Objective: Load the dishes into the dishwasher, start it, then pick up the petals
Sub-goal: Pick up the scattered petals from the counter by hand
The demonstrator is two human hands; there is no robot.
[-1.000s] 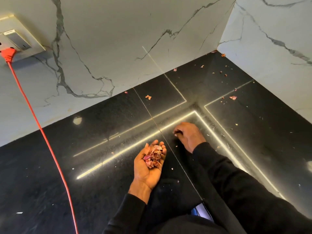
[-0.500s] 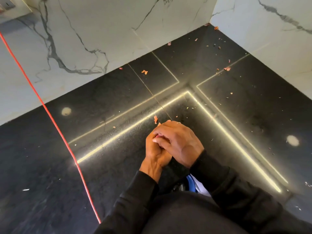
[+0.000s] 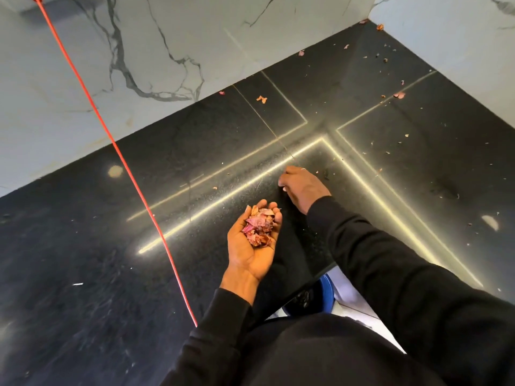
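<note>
Though loose, petals (image 3: 259,227) on left hand's (image 3: 249,253) fingers (image 3: 262,204).

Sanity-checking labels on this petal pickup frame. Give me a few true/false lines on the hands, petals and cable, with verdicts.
1. The left hand carries a pile of petals in its upturned palm. True.
2. The right hand is raised over the left palm. False: it is down at the black surface, beyond the left hand and apart from it.
3. Loose petals lie on the surface toward the far right corner. True.
4. The red cable runs to the right of both hands. False: it crosses the surface to their left.
</note>
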